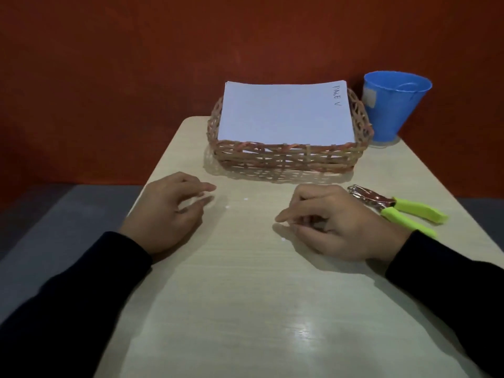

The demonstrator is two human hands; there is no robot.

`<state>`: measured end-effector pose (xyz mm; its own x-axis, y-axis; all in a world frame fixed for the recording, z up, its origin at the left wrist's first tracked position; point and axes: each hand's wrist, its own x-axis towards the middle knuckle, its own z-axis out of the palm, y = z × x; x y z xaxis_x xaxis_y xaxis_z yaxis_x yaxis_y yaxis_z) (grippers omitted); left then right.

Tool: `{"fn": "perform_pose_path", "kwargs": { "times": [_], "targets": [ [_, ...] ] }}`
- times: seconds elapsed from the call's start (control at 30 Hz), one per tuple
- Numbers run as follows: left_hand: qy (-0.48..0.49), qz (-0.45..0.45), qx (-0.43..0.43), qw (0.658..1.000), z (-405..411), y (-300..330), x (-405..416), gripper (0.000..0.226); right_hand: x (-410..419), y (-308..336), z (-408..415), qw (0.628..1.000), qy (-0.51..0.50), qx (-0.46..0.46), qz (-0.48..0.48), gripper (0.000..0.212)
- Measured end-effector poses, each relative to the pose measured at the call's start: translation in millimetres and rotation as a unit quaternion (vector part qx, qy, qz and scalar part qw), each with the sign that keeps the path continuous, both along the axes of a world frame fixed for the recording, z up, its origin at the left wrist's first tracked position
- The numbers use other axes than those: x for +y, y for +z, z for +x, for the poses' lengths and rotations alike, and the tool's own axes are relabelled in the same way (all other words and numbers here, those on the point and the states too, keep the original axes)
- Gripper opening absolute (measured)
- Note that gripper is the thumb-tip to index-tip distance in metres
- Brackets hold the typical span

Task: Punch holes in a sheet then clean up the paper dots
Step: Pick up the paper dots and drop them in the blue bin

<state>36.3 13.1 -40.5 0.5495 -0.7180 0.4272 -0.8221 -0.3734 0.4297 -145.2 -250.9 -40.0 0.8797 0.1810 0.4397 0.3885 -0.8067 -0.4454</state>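
Paper dots [245,199] scattered between loosely curled, empty left hand [166,214] and right hand [341,227]; careless sweeping could flick them off table [245,309].

Materials on the desk

Glossy pale wood-grain table [245,309]; woven wicker basket [286,156]; matt white paper [283,113]; shiny metal punch [368,197]; smooth blue plastic cup [392,105].

I am seeing both sleeves [68,296] running off the bottom edge; the paper dots [245,199] are showing only as specks, and the right hand [341,227] is hiding its fingertips' hold.
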Motion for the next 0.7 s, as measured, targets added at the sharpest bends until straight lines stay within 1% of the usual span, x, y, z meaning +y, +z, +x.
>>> {"fn": "perform_pose_path", "kwargs": {
  "times": [0.13, 0.3, 0.43, 0.7],
  "targets": [
    [-0.027, 0.032, 0.003, 0.999, -4.1, -3.9, -5.2, 0.043, -3.4, 0.2, -1.8, 0.999, -0.015, 0.020, 0.039, 0.027],
    [-0.048, 0.054, -0.010, 0.997, -4.5, -12.4, -8.3, 0.035, -1.8, -4.2, 2.5, 0.993, -0.069, 0.054, 0.084, 0.038],
    [-0.042, 0.067, -0.009, 0.997, -3.2, -15.5, -12.5, 0.037, -1.6, -4.6, 3.8, 0.991, -0.081, 0.075, 0.078, 0.043],
    [-0.038, 0.091, 0.008, 0.995, -7.8, -14.4, -22.4, 0.042, 0.3, -2.6, 3.8, 0.992, -0.074, 0.090, 0.054, 0.055]
  ]
}}
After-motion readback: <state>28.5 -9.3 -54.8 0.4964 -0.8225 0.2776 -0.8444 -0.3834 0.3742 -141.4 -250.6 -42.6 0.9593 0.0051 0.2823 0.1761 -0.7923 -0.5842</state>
